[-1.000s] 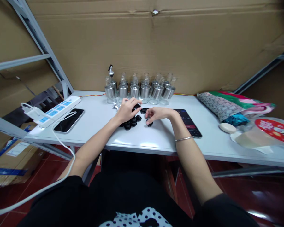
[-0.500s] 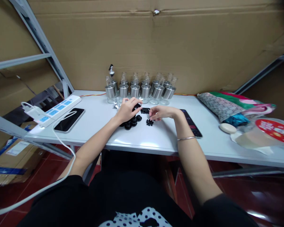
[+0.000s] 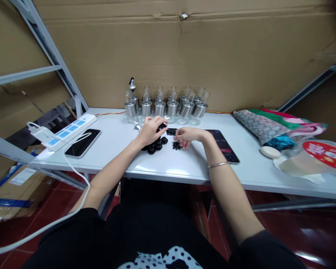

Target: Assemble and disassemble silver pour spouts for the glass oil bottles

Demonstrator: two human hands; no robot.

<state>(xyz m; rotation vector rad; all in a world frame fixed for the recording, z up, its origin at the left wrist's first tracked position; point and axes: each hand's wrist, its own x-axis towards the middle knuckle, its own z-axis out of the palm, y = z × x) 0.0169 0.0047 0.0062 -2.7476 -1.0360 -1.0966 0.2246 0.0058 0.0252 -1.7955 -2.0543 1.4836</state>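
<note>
We are resting our left hand (image 3: pixel 151 131) over the far part of a pile of black caps (image 3: pixel 151 149), the palm facing down and the fingers bending loosely. Black is showing in the gap between thumb and forefinger, but the hand is hiding too much, so we cannot tell whether it is gripping a cap or only lying on the pile. Other caps are lying below the palm and toward the table's (image 3: pixel 114 160) near edge, and one (image 3: pixel 164 140) is sitting apart from the hand, just to the right of the thumb.

We are bending our right hand (image 3: pixel 183 137) at the wrist, its fingers curling in beside a cluster of tiny black pieces (image 3: pixel 176 145). The cluster is lying just below and left of the fingertips; we cannot tell whether they are pinching a piece. A row of small black parts (image 3: pixel 171 131) is lying between our two hands, slightly beyond the right fingertips.

Behind both hands, glass bottles (image 3: pixel 159 109) with metal sleeves are standing close together, a pourer (image 3: pixel 132 84) rising at the left end. A tablet (image 3: pixel 226 147) is lying to the right, partly under our right forearm.
</note>
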